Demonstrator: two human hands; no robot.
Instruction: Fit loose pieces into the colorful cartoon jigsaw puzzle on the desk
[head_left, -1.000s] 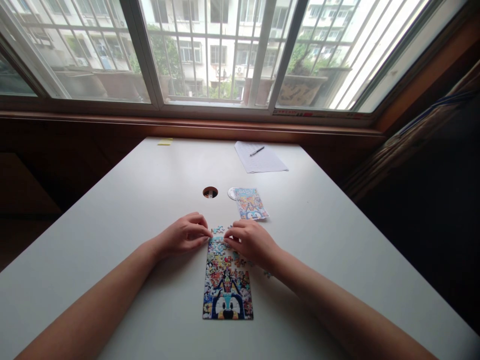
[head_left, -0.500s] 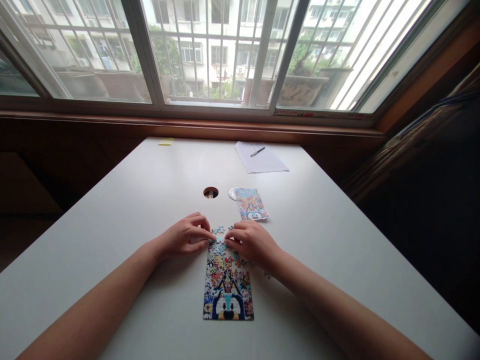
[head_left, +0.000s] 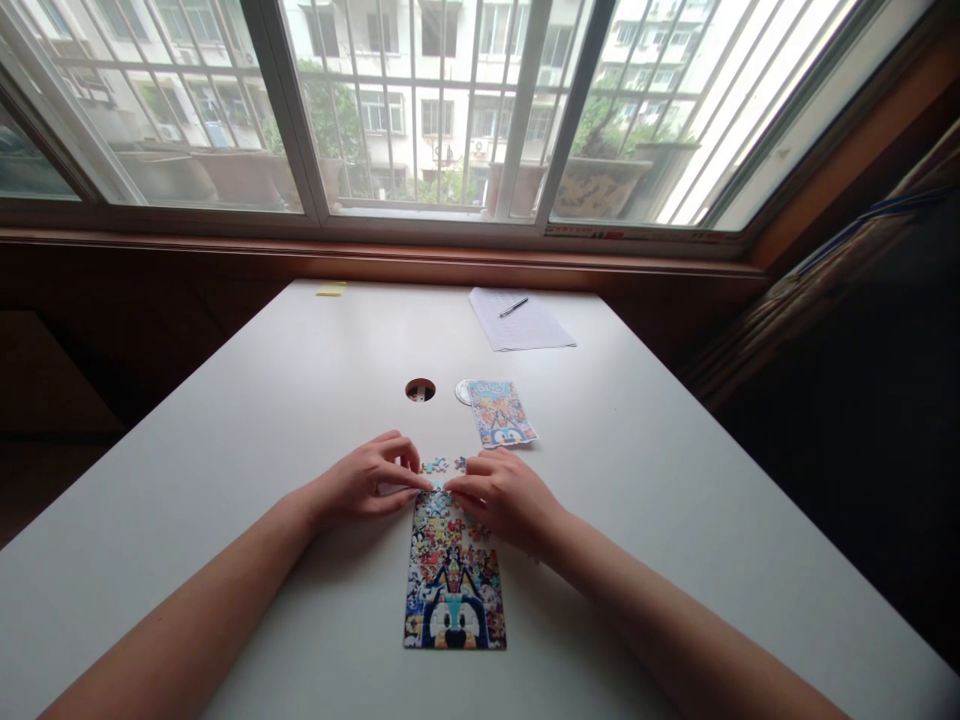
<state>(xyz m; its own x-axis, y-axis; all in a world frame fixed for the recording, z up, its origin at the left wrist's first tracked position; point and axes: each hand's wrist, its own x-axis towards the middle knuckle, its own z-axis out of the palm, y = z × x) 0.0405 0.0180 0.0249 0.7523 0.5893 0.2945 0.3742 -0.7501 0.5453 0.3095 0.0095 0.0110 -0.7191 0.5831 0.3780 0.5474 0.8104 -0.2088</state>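
A partly assembled jigsaw puzzle (head_left: pixel 455 600) with a blue cartoon dog face lies on the white table, its near part filled in and its far edge uneven. At that far edge, a light-blue jigsaw piece (head_left: pixel 438 486) sits between the fingertips of both hands. My left hand (head_left: pixel 381 474) reaches in from the left, thumb and forefinger closed at the piece. From the other side, my right hand (head_left: pixel 504 492) pinches at the same piece and covers some loose pieces. Loose jigsaw pieces (head_left: pixel 434 465) lie just beyond the fingers, and others (head_left: pixel 480 533) sit beside the puzzle.
Beyond my right hand lies a picture sheet (head_left: pixel 501 412) matching the puzzle, partly over a round silver cover (head_left: pixel 463 392). A cable hole (head_left: pixel 420 390) opens beside it. Farther back are papers (head_left: pixel 529 328) with a pen (head_left: pixel 514 307) and a yellow note (head_left: pixel 331 289).
My right fingertips have shifted slightly left, closer to the left ones at the light-blue piece. The whole view has tilted up a little; the puzzle stays in place.
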